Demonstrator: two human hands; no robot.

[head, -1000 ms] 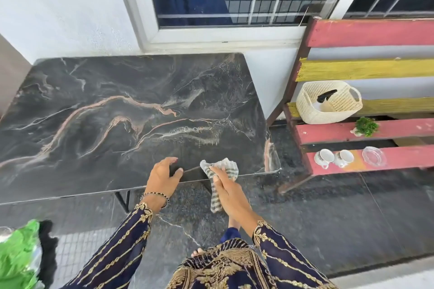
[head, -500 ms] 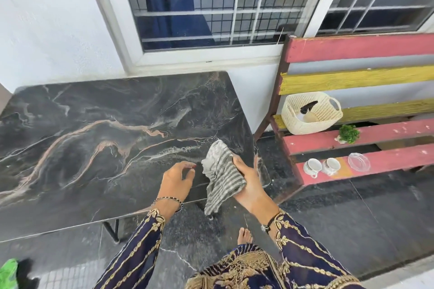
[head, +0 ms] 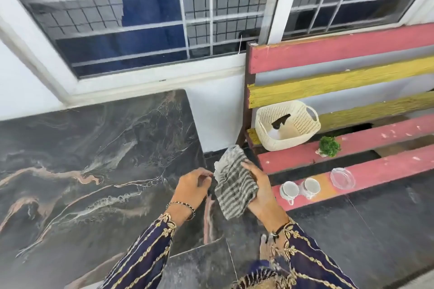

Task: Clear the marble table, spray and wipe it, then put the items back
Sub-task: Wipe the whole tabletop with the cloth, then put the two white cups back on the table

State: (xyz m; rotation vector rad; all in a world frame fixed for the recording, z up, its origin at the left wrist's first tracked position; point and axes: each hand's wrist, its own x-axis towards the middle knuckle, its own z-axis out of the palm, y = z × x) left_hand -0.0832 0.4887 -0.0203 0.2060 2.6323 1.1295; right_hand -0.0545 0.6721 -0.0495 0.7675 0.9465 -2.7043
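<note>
Two big things flank us: the dark marble table (head: 89, 171) with pale and pink veins on our left, its top bare, and the slatted wooden bench (head: 352, 148) painted pink and yellow on our right. A strip of dark tiled floor (head: 352, 230) lies open between them and runs on to the right in front of the bench. On the bench stand a cream woven basket (head: 287, 124) with a black-topped spray bottle (head: 280, 123) inside, then a small green plant (head: 328, 146), two white cups (head: 299, 189) side by side and a clear glass dish (head: 342, 178) on the front slat. Our right hand (head: 260, 191) closes around the grey-and-white striped cloth (head: 233, 185), just beyond the table's right edge and clear of its top. Our left hand (head: 193, 186), fingers curled, pinches the cloth's left edge.
</note>
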